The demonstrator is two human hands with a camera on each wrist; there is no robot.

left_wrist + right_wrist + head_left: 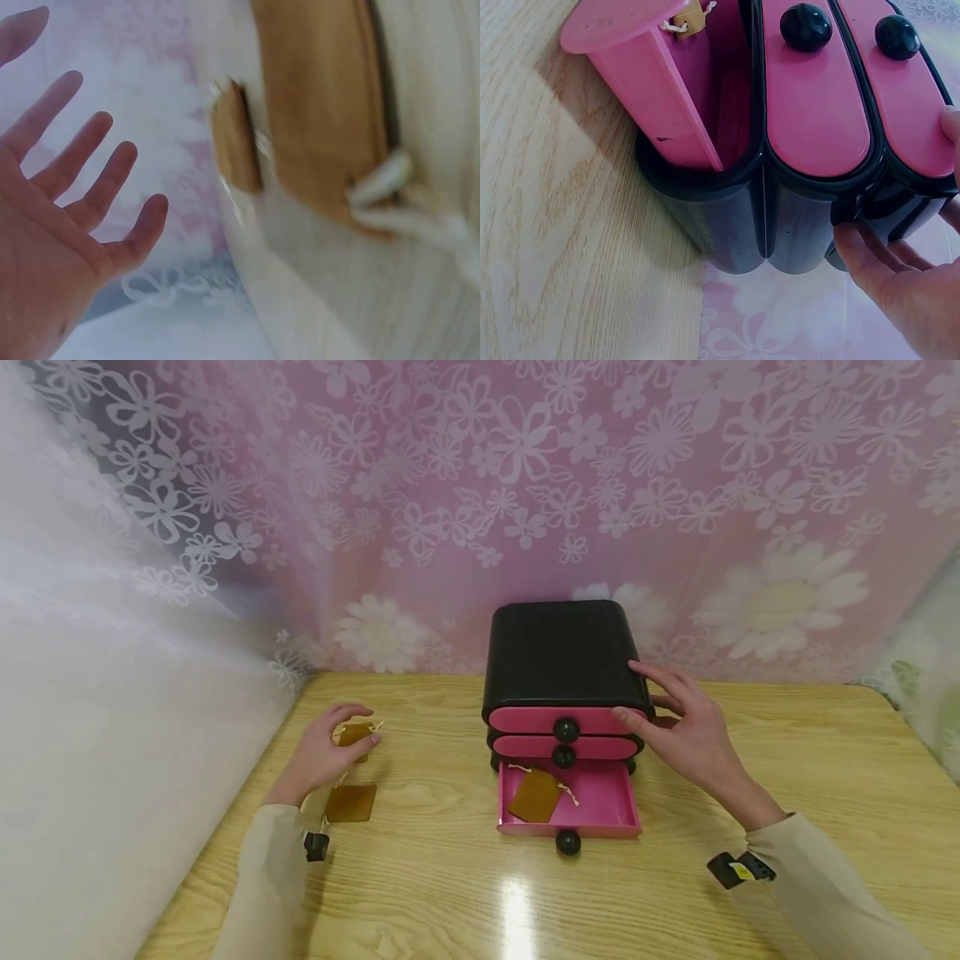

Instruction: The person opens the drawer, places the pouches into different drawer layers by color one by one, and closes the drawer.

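Note:
A black drawer cabinet (558,652) with pink drawer fronts stands on the table; its bottom drawer (600,806) is pulled out. Inside that drawer lies a brown drawstring pouch (536,797) with pale cords. My right hand (693,743) holds the cabinet's upper right corner, the thumb on the top drawer front (907,112) and the fingers along the side. To the left, my left hand (318,756) hovers over a brown pouch (356,735), fingers spread and loosely bent. In the left wrist view its palm holds nothing. Another brown pouch (351,803) lies nearer me, beside the left wrist.
Round black knobs (568,842) stick out from the drawer fronts. The wooden table (427,877) ends at a flowered pink curtain (450,527) behind and a white sheet (112,693) on the left.

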